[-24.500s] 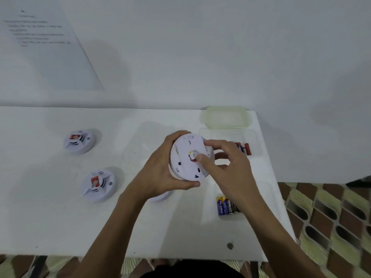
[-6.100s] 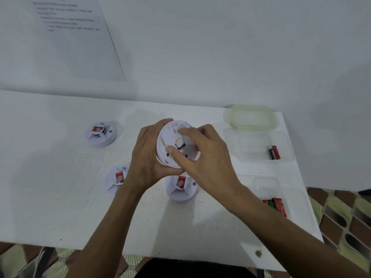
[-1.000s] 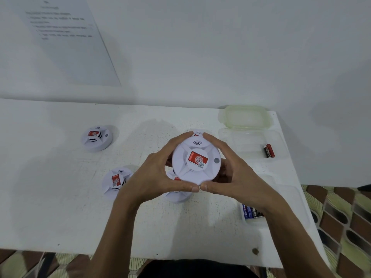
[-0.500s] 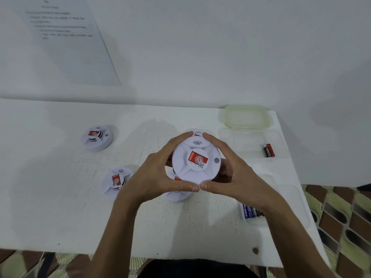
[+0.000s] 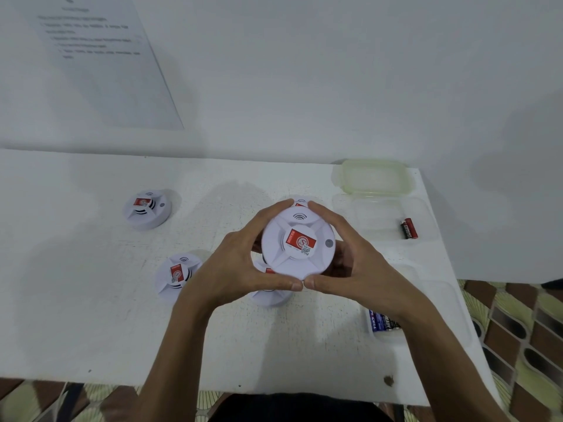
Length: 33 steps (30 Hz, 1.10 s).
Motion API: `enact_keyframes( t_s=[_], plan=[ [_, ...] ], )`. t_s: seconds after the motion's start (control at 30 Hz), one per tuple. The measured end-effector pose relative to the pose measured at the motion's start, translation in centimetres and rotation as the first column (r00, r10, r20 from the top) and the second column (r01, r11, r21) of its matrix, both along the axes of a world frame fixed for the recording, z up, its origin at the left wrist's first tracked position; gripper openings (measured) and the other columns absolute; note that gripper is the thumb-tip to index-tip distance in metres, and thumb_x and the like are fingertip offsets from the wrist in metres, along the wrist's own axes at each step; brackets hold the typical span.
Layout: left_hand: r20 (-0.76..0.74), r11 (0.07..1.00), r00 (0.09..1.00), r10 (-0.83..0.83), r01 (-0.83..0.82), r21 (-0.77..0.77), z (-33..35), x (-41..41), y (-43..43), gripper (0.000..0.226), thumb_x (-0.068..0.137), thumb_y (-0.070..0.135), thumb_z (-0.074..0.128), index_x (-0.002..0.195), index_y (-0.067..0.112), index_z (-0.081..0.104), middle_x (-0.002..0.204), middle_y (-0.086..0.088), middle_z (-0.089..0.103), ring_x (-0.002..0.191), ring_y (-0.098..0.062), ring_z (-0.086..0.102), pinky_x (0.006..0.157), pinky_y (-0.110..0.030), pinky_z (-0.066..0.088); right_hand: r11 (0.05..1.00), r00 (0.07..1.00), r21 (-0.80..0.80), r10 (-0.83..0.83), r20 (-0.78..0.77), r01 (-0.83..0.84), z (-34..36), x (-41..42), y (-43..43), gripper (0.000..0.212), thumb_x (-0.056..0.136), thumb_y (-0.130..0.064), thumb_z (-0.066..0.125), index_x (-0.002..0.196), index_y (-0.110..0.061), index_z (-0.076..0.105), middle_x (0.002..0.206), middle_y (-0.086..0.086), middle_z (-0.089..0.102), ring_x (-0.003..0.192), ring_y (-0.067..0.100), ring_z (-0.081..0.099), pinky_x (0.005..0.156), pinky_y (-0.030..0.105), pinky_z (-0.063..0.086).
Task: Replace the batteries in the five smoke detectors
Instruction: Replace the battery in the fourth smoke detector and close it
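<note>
I hold a round white smoke detector (image 5: 297,242) face up above the table, its red label showing. My left hand (image 5: 237,266) grips its left rim and my right hand (image 5: 353,266) grips its right rim, thumbs meeting below it. Other detectors sit on the white table (image 5: 91,330): one at far left (image 5: 147,210), one nearer (image 5: 176,277), one partly hidden under my hands (image 5: 269,296), and a sliver of another behind my fingertips (image 5: 300,202). A red battery (image 5: 408,228) lies in a clear container. Blue batteries (image 5: 382,322) lie in a nearer clear tray.
A pale green lid (image 5: 373,178) rests at the table's back right corner beside the clear container (image 5: 365,214). A printed sheet (image 5: 100,56) hangs on the wall at the left. The table's right edge drops to a patterned floor (image 5: 518,330).
In the last second nothing has visibly moved. Six seconds ago the detector was back side up with my right fingers in its battery bay; now it faces up, held by both hands.
</note>
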<state>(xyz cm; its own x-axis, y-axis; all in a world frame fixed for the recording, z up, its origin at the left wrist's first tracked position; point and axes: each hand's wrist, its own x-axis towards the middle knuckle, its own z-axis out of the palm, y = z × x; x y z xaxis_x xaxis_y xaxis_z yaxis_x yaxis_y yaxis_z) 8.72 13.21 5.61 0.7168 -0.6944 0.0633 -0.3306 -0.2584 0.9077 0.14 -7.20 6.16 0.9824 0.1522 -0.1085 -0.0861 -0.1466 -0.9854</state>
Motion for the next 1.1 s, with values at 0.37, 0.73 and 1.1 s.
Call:
enact_keyframes(
  t_s=[0.37, 0.73, 1.1],
  plan=[
    [-0.013, 1.0, 1.0, 0.001, -0.001, -0.005, -0.7, 0.3, 0.1, 0.095, 0.066, 0.001, 0.084, 0.144, 0.014, 0.03, 0.136, 0.025, 0.041, 0.12, 0.007, 0.046, 0.087, -0.008, 0.043, 1.0, 1.0, 0.004, 0.012, 0.0, -0.012, -0.2, 0.2, 0.0, 0.092, 0.081, -0.004, 0.078, 0.146, -0.047, 0.029, 0.138, -0.008, 0.055, 0.121, 0.021, 0.059, 0.092, 0.049, 0.055],
    [-0.027, 1.0, 1.0, 0.005, -0.006, -0.011, -1.3, 0.8, 0.4, 0.092, 0.068, -0.001, 0.082, 0.143, 0.013, 0.031, 0.132, 0.02, 0.05, 0.12, 0.005, 0.048, 0.091, -0.013, 0.046, 1.0, 1.0, -0.008, 0.008, 0.009, -0.008, -0.5, 0.4, 0.3, 0.092, 0.081, -0.004, 0.077, 0.148, -0.043, 0.027, 0.142, -0.01, 0.051, 0.125, 0.019, 0.056, 0.094, 0.047, 0.055],
    [-0.016, 0.999, 0.999, 0.05, -0.051, -0.01, -1.5, 1.9, 2.0, 0.098, 0.067, 0.019, 0.086, 0.145, 0.026, 0.028, 0.133, 0.029, 0.047, 0.119, 0.007, 0.048, 0.088, -0.009, 0.044, 0.997, 0.999, -0.071, -0.041, 0.004, 0.041, -1.7, 2.5, 2.0, 0.093, 0.08, -0.009, 0.078, 0.148, -0.046, 0.025, 0.134, -0.009, 0.058, 0.11, 0.029, 0.064, 0.089, 0.052, 0.056]
  ],
)
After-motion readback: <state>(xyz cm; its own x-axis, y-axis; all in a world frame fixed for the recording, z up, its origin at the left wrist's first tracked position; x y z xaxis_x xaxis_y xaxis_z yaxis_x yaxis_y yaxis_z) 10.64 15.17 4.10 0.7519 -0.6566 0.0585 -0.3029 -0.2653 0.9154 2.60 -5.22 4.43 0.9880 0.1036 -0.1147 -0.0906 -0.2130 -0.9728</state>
